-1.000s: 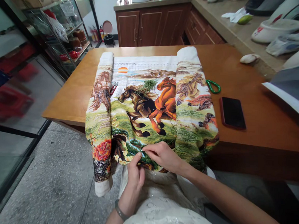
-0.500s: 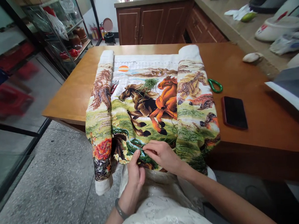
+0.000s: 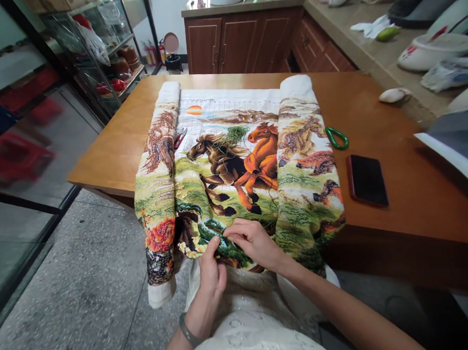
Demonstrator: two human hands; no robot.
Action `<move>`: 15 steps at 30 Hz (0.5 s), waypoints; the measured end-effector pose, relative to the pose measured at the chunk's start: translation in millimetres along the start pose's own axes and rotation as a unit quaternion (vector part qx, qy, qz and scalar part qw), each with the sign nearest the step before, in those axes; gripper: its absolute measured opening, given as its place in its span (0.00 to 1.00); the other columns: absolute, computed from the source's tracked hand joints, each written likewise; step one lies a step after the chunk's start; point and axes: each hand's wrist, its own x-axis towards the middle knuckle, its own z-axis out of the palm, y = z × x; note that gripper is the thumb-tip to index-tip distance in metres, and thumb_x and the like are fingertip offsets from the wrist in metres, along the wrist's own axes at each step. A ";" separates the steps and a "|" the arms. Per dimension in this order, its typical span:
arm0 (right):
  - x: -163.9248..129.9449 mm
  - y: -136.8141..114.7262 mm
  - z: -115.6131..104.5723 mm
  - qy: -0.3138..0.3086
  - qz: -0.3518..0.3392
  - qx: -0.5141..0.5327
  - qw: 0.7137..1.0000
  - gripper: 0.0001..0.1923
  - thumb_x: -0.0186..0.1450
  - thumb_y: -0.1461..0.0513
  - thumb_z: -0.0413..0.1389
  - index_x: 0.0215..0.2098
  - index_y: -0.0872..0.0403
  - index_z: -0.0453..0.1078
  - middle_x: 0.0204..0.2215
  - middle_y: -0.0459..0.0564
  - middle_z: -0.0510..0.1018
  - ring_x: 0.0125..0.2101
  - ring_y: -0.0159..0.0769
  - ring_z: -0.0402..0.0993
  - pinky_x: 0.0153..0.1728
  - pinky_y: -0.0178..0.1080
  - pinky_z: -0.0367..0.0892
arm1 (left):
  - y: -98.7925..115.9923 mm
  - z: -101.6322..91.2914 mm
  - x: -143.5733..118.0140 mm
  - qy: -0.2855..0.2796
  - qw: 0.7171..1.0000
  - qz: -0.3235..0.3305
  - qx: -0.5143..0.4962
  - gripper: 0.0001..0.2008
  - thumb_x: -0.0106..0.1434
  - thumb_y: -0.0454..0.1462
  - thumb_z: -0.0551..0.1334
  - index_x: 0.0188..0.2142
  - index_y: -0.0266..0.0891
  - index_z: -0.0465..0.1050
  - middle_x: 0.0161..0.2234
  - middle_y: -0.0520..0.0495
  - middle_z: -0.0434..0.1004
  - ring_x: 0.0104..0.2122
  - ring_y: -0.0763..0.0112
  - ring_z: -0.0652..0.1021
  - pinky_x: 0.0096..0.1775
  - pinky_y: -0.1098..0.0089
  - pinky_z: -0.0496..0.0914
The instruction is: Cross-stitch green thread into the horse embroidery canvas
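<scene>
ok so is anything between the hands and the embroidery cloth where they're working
Nothing visible is. Both the left hand and the right hand rest directly on the near edge of the embroidery cloth, fingers pinching it at the green patch. The scissors, green handle and phone lie farther off on the table.

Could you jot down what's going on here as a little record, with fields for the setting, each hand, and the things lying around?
setting: wooden table in a room with cabinets and shelves
work piece: embroidered horse cloth, both sides rolled, near edge hanging over the table's edge
left hand: pinches the cloth's near edge from below
right hand: fingertips pinched on the cloth beside the left thumb; whether they hold a needle is too small to tell
on the cloth: green thread bundle, small snips
beside the cloth: green scissor handle, dark phone
</scene>
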 end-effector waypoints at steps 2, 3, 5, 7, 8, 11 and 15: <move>0.6 0.0 0.2 0.000 0.003 0.004 1.000 0.15 0.73 0.72 0.58 0.36 0.53 0.86 0.29 0.47 0.77 0.32 0.37 0.76 0.36 0.36 0.68 | 0.3 -0.5 0.8 -0.006 1.000 -0.009 -0.003 0.07 0.60 0.43 0.71 0.38 0.51 0.78 0.42 0.45 0.89 0.57 0.52 0.86 0.65 0.55 0.76; 0.9 0.4 0.6 0.002 0.005 0.005 1.000 0.15 0.73 0.72 0.58 0.36 0.53 0.86 0.29 0.47 0.77 0.31 0.36 0.75 0.35 0.36 0.68 | 0.4 -0.8 1.2 -0.009 1.000 -0.012 -0.001 0.07 0.60 0.43 0.71 0.38 0.51 0.78 0.41 0.45 0.89 0.56 0.52 0.86 0.64 0.55 0.76; 1.7 1.9 1.7 0.003 0.005 0.004 1.000 0.15 0.73 0.71 0.58 0.36 0.53 0.86 0.29 0.47 0.77 0.31 0.36 0.75 0.35 0.36 0.68 | 0.7 -1.5 2.1 -0.011 1.000 -0.016 0.006 0.06 0.61 0.44 0.70 0.38 0.51 0.78 0.41 0.45 0.89 0.55 0.53 0.86 0.64 0.55 0.76; 2.0 3.7 3.1 0.006 -0.001 -0.001 1.000 0.14 0.73 0.71 0.58 0.36 0.53 0.85 0.30 0.47 0.78 0.31 0.36 0.76 0.35 0.36 0.69 | 1.0 -1.7 2.7 -0.010 1.000 -0.017 0.010 0.06 0.61 0.44 0.70 0.38 0.51 0.79 0.41 0.45 0.89 0.56 0.53 0.86 0.64 0.55 0.75; 1.7 4.4 3.8 0.007 -0.007 -0.007 1.000 0.14 0.74 0.71 0.58 0.36 0.53 0.85 0.30 0.47 0.78 0.31 0.37 0.77 0.36 0.36 0.69 | 1.1 -1.6 2.7 -0.007 1.000 -0.017 0.010 0.07 0.61 0.44 0.70 0.39 0.51 0.79 0.42 0.45 0.89 0.56 0.53 0.86 0.65 0.55 0.75; -1.6 4.1 5.6 0.008 -0.019 -0.063 0.998 0.14 0.76 0.71 0.58 0.38 0.52 0.84 0.31 0.47 0.79 0.32 0.36 0.78 0.36 0.35 0.69 | 1.2 -0.5 2.1 0.001 1.000 -0.021 -0.002 0.07 0.60 0.43 0.70 0.39 0.51 0.79 0.42 0.45 0.90 0.57 0.52 0.86 0.65 0.54 0.75; -8.7 -3.9 10.3 0.003 -0.006 -0.209 0.978 0.16 0.77 0.73 0.55 0.39 0.52 0.82 0.34 0.49 0.79 0.33 0.36 0.76 0.35 0.35 0.67 | 0.4 -0.2 0.8 -0.003 1.000 -0.017 -0.016 0.07 0.59 0.42 0.71 0.37 0.50 0.79 0.41 0.45 0.89 0.56 0.52 0.86 0.65 0.54 0.76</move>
